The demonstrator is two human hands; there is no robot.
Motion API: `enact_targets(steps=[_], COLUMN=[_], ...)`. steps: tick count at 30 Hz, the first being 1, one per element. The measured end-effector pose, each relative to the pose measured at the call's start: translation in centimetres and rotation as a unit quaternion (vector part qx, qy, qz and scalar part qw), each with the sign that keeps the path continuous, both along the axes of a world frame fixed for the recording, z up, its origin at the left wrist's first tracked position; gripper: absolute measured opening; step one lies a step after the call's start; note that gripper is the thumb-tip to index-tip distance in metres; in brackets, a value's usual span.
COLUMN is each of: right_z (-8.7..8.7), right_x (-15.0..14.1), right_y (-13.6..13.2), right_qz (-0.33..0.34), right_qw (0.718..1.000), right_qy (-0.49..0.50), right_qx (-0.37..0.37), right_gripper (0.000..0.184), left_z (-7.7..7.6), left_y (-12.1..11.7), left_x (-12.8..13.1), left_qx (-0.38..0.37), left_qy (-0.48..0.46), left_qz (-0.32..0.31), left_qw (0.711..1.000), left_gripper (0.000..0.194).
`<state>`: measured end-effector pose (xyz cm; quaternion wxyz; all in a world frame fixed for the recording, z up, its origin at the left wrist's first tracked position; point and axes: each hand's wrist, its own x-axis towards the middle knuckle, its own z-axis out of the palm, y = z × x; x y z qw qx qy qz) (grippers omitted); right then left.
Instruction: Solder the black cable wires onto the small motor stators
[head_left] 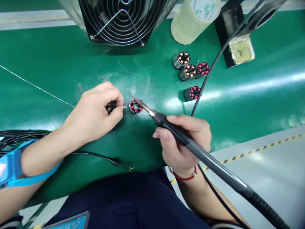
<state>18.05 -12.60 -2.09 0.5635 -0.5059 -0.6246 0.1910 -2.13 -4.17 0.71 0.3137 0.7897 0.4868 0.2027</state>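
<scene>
My left hand (92, 111) pinches a black cable (113, 106) between thumb and forefinger, its thin bared wire ends pointing right. Just beyond those ends stands a small motor stator (134, 110) with red windings. My right hand (187, 140) grips a soldering iron (176, 132) like a pen. The iron's tip is over the stator's top edge; whether it touches is unclear. A thin silvery wire (38, 87), which looks like solder, runs from the left edge to behind my left hand. Another black cable (95, 155) with stripped ends lies below that hand.
Several more stators (188, 72) stand to the right, near the iron's black cord (209, 70). A fan (124, 24) with a wire guard is at the back, beside a tape roll (182, 27). An iron stand with sponge (241, 51) is back right. Bundled cables (19, 136) lie left.
</scene>
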Motion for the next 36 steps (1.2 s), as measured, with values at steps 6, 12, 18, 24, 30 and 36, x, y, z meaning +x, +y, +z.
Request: enact_targets(steps=[6,12,18,24,30,36], right_z=[1.7,3.0,0.7,-0.8,-0.7,-0.5], right_x=[0.7,0.1,-1.6,-1.6,-1.6,-2.2], right_y=[1.9,4.5,6.1,6.3,5.6,5.6], right_qz=[0.103,0.175,0.192,0.144,0.151,0.141], right_qw=[0.991,0.962,0.947,0.965,0.970,0.978], right_qy=[-0.069,-0.185,-0.235,-0.211,-0.188,-0.150], right_qx=[-0.045,-0.103,-0.100,-0.053,-0.024,-0.039], right_gripper=[0.035,0.028,0.032,0.040,0.039,0.035], left_z=[-0.2,-0.1,-0.1,0.0,0.4,0.0], left_y=[0.0,0.2,0.2,0.8,1.3,0.6], left_x=[-0.1,-0.1,-0.3,-0.4,0.0,-0.2], left_qx=[0.019,0.020,0.007,-0.241,-0.372,-0.314], left_qy=[-0.003,-0.005,-0.015,-0.102,-0.200,-0.182], left_qz=[-0.012,-0.013,0.000,0.081,0.121,0.113], left_qw=[1.000,1.000,1.000,0.962,0.899,0.925], left_gripper=[0.013,0.011,0.012,0.011,0.010,0.010])
